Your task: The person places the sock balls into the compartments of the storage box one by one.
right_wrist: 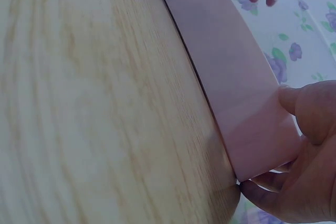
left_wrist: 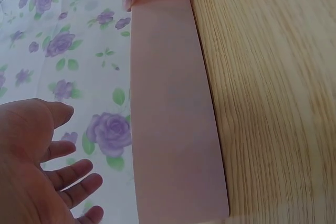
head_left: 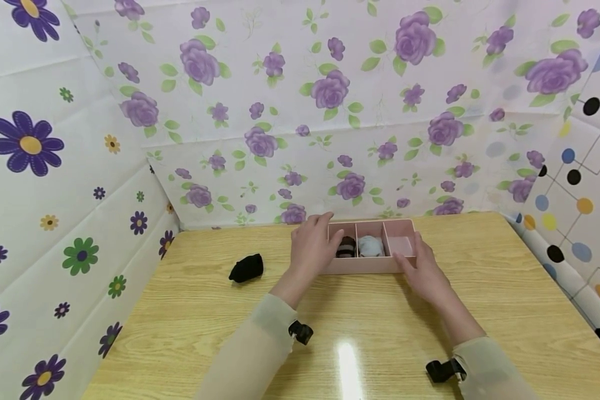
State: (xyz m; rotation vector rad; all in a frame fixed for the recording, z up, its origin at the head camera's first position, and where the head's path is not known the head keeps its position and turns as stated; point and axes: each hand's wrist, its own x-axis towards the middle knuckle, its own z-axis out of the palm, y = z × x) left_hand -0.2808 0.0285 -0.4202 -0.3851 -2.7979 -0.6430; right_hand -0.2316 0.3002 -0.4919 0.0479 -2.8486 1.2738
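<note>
A pink divided box [head_left: 365, 266] stands on the table, its long side facing me. A dark brown striped sock [head_left: 346, 248], rolled up, lies in its left compartment, and a pale blue rolled sock [head_left: 370, 246] in the middle one. The right compartment shows its pink floor. My left hand [head_left: 311, 244] hovers at the box's left end, fingers spread and apart from the long wall in the left wrist view. At the other end my right hand [right_wrist: 310, 148] grips the box, thumb on the front rim and fingers round the short end. A black rolled sock [head_left: 247, 268] lies left of the box.
The wood-grain table [head_left: 375, 322] reaches back to a rose-patterned cloth wall [head_left: 280, 111], close behind the box. Flower-patterned cloth [head_left: 80, 194] hangs on the left, and a dotted cloth [head_left: 580, 183] on the right. Small black cameras sit on both wrists.
</note>
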